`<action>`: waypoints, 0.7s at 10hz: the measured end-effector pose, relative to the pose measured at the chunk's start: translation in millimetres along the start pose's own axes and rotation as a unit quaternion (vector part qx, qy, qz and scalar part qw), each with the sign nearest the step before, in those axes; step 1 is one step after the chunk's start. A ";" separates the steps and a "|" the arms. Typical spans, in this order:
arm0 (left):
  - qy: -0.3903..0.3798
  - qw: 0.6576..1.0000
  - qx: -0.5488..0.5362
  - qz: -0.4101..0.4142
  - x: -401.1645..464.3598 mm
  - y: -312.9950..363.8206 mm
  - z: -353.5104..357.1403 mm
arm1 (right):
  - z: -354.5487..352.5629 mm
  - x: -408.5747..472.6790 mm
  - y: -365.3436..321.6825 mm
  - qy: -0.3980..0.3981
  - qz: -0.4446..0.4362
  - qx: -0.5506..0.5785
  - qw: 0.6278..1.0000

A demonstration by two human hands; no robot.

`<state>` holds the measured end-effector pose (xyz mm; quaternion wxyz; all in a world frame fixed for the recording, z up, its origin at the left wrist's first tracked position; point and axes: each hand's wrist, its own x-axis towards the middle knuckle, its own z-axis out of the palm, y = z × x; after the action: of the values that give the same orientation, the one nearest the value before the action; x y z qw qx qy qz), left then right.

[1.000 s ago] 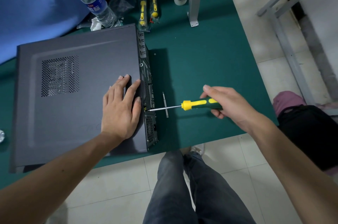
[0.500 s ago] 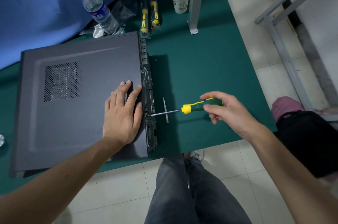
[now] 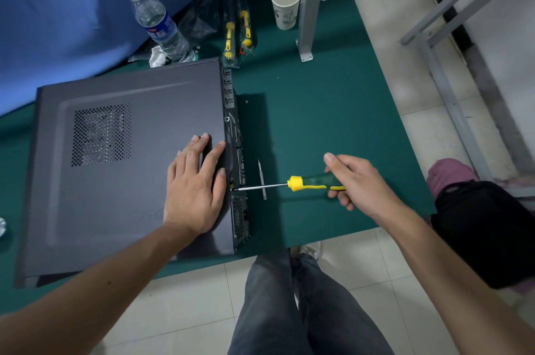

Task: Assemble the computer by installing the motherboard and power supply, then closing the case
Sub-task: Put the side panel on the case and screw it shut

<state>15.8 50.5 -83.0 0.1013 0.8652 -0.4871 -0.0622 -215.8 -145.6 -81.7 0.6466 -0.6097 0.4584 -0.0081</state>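
Green desk [image 3: 333, 111] w/ blue cloth behind. Case [image 3: 121, 169] lies flat on desk, side panel on. Left hand [image 3: 194, 189] presses flat on panel nr rear edge. Right hand [image 3: 356, 183] grips screwdriver [image 3: 304, 183], tip at rear edge of case.

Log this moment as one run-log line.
stage: fastening side panel | left hand: flat on computer case | right hand: grips screwdriver, tip at case rear edge | table: spare bit beside shaft
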 end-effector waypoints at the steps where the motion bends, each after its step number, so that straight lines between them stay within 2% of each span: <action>1: 0.000 1.000 0.000 0.001 0.2 0.5 -0.2 | -2.2 -1.0 -0.1 -0.038 0.005 0.090 0.995; 2: 0.000 1.000 0.002 0.003 0.2 -0.1 -0.6 | -10.0 -4.4 -0.3 -0.038 -0.008 0.100 0.994; 4: 0.001 1.000 0.006 0.006 -0.1 0.5 -1.0 | -8.9 -3.0 -6.8 -0.021 0.008 0.040 0.999; 5: 0.001 1.000 0.007 0.005 -0.1 0.6 -1.1 | -9.3 -3.2 -6.8 -0.039 -0.019 0.020 0.999; 7: -0.004 1.000 0.007 0.005 -0.4 0.5 -0.9 | -7.0 -4.2 -4.3 -0.045 0.015 0.036 0.998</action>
<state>15.4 50.7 -82.0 0.0932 0.8632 -0.4923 -0.0620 -220.1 -149.8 -74.7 0.6883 -0.5790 0.4370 0.0124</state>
